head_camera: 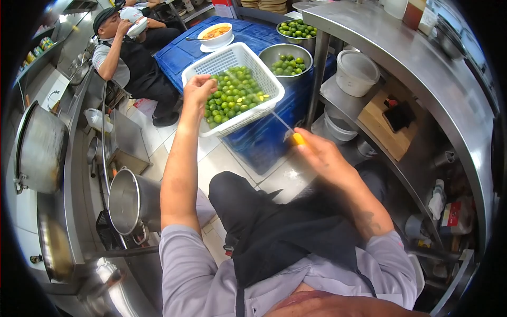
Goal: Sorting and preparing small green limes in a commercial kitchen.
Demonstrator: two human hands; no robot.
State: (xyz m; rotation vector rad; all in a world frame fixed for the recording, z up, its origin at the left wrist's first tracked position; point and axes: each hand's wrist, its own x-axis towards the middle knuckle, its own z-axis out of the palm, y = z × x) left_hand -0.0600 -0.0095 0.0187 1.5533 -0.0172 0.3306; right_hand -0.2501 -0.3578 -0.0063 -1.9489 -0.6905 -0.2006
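Note:
My right hand (pixel 321 152) grips the yellow handle of a thin-bladed knife (pixel 283 121). Its blade points up and left, past the near right corner of a white plastic basket (pixel 270 89). Small green limes (pixel 233 93) fill much of the basket, and a couple near its right side show pale yellow spots or cut faces. Over the basket's left rim, my left hand (pixel 201 90) has its fingers curled in beside the limes; whether anything is between them I cannot tell. The basket rests at the near edge of a blue plastic chest (pixel 253 146).
Beyond the basket stand a steel bowl of limes (pixel 286 60), a fuller one (pixel 297 31) and a white bowl of orange food (pixel 215 35). A seated person (pixel 126 59) lifts a bowl at left. A steel counter (pixel 376 23) flanks the right, a stockpot (pixel 126 201) the left.

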